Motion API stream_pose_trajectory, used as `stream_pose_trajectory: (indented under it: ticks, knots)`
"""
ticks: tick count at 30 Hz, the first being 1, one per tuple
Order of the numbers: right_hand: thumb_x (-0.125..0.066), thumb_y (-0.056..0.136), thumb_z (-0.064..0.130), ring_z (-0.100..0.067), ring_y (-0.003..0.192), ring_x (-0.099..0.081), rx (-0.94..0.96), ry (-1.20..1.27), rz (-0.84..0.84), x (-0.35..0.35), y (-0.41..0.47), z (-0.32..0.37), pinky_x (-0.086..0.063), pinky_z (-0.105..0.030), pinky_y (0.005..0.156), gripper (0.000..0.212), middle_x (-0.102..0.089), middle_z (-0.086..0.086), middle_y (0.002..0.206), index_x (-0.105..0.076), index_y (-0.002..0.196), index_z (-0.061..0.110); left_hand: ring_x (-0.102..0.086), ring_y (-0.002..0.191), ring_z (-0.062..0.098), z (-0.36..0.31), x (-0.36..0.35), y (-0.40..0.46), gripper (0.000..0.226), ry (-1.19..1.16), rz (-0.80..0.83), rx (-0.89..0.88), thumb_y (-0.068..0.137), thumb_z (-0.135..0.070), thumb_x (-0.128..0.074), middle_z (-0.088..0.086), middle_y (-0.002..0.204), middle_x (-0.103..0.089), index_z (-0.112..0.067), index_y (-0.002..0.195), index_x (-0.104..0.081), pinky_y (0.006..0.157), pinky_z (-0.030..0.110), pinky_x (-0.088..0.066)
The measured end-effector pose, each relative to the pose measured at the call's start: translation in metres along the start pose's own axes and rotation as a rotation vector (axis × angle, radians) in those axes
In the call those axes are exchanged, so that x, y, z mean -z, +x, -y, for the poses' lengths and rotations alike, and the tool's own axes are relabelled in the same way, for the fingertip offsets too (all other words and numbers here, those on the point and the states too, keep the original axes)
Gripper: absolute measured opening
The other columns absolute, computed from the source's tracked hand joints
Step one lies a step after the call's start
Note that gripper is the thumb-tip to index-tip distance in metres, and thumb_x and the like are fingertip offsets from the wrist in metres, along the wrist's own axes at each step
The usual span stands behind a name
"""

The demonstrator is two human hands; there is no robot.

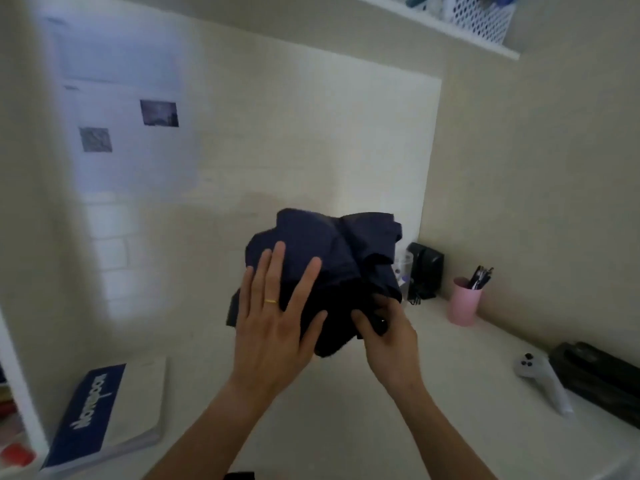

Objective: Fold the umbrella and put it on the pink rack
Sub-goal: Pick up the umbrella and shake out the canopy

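A dark navy umbrella [332, 247] is collapsed into a loose bundle of cloth, held up above the white desk in the middle of the view. My left hand [273, 323] lies flat against the cloth on its left side, fingers spread, a gold ring on one finger. My right hand [388, 337] grips the lower right end of the bundle, where a black handle part shows between the fingers. No pink rack shows in the frame.
On the white desk [346, 427] lie a blue and white notebook [104, 414] at the left, a pink cup with pens [465, 301], a black device [424, 270], a white controller [543, 379] and a black case [602, 379] at the right. A wall shelf with a white basket [478, 15] hangs above.
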State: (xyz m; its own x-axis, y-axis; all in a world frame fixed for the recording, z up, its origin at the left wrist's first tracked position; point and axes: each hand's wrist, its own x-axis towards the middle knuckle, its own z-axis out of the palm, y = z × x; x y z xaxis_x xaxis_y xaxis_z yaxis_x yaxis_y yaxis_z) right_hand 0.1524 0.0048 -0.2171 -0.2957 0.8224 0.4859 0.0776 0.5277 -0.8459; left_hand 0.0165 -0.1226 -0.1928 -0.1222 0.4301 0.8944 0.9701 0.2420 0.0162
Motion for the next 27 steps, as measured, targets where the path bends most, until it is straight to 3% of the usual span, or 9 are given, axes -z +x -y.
stream_pose_trajectory:
  ticks: [5,7,9,11,15,19,23,25,27]
  knots:
    - [-0.066,0.096,0.022,-0.011,0.051,-0.057,-0.141,0.446,0.053,0.014,0.021,0.042,-0.041,-0.024,0.045,0.007,-0.070,-0.008,0.079,-0.065,0.102,0.017,-0.014,0.156,0.038,-0.004,0.051,0.043,0.086,-0.090,-0.166,0.042,0.093,-0.059,-0.058,0.022,0.167,-0.015,-0.016,0.159,-0.025,0.120,0.062,-0.023]
    - [-0.064,0.098,0.021,-0.014,0.046,-0.046,-0.264,0.720,0.090,0.022,0.021,0.050,-0.032,-0.026,0.042,0.016,-0.058,-0.009,0.068,-0.064,0.093,0.006,-0.014,0.156,0.036,-0.009,0.069,0.048,0.082,-0.111,-0.161,0.052,0.096,-0.059,-0.047,0.018,0.169,-0.013,-0.014,0.160,-0.023,0.120,0.062,-0.021]
    - [-0.063,0.098,0.023,-0.014,0.044,-0.044,-0.280,0.772,0.118,0.029,0.018,0.052,-0.029,-0.025,0.039,0.021,-0.055,-0.008,0.063,-0.062,0.094,0.002,-0.015,0.156,0.037,-0.014,0.083,0.049,0.076,-0.089,-0.176,0.047,0.099,-0.056,-0.041,0.017,0.168,-0.016,-0.012,0.159,-0.025,0.121,0.062,-0.019]
    - [-0.066,0.096,0.023,-0.011,0.043,-0.049,-0.239,0.710,0.067,0.037,0.016,0.051,-0.029,-0.020,0.037,0.018,-0.068,-0.010,0.068,-0.065,0.102,0.005,-0.017,0.155,0.036,-0.018,0.092,0.051,0.072,-0.096,-0.188,0.079,0.101,-0.052,-0.039,0.016,0.168,-0.018,-0.014,0.160,-0.025,0.121,0.061,-0.020]
    - [-0.060,0.095,0.026,-0.015,0.044,-0.038,-0.210,0.996,0.109,0.053,0.012,0.055,-0.020,-0.024,0.038,0.025,-0.069,-0.023,0.087,-0.059,0.104,0.003,-0.022,0.154,0.028,-0.016,0.096,0.055,0.069,-0.232,-0.135,0.247,0.101,-0.058,-0.035,0.006,0.167,-0.022,-0.030,0.161,-0.017,0.123,0.053,-0.023]
    - [-0.066,0.090,0.029,-0.021,0.050,-0.038,-0.221,0.993,0.100,0.060,0.009,0.059,-0.023,-0.025,0.040,0.027,-0.070,-0.022,0.093,-0.062,0.104,0.006,-0.034,0.145,0.020,-0.016,0.094,0.054,0.065,-0.470,-0.061,0.352,0.101,-0.056,-0.044,-0.005,0.162,-0.029,-0.045,0.158,-0.014,0.112,0.044,-0.039]
    - [-0.060,0.099,0.017,-0.017,0.053,-0.046,-0.200,0.992,0.131,0.067,0.001,0.074,-0.020,-0.025,0.042,0.008,-0.072,-0.015,0.084,-0.064,0.097,0.011,-0.040,0.142,0.017,-0.015,0.094,0.056,0.059,-0.599,-0.049,0.448,0.101,-0.051,-0.044,-0.006,0.158,-0.037,-0.043,0.156,-0.023,0.111,0.045,-0.042]
    - [-0.059,0.101,0.017,-0.016,0.049,-0.044,-0.084,0.858,0.061,0.064,0.001,0.079,-0.027,-0.025,0.042,0.007,-0.070,-0.009,0.081,-0.065,0.099,0.014,-0.043,0.141,0.019,-0.014,0.095,0.058,0.054,-0.632,-0.028,0.528,0.103,-0.051,-0.042,-0.002,0.157,-0.039,-0.041,0.154,-0.026,0.112,0.046,-0.042]
    - [-0.062,0.099,0.024,-0.018,0.058,-0.061,0.077,0.542,-0.085,0.057,0.003,0.086,-0.046,-0.032,0.051,0.015,-0.075,0.000,0.088,-0.064,0.113,0.022,-0.046,0.138,0.021,-0.015,0.096,0.059,0.053,-0.646,-0.015,0.584,0.104,-0.051,-0.041,0.000,0.156,-0.041,-0.038,0.154,-0.029,0.111,0.048,-0.042]
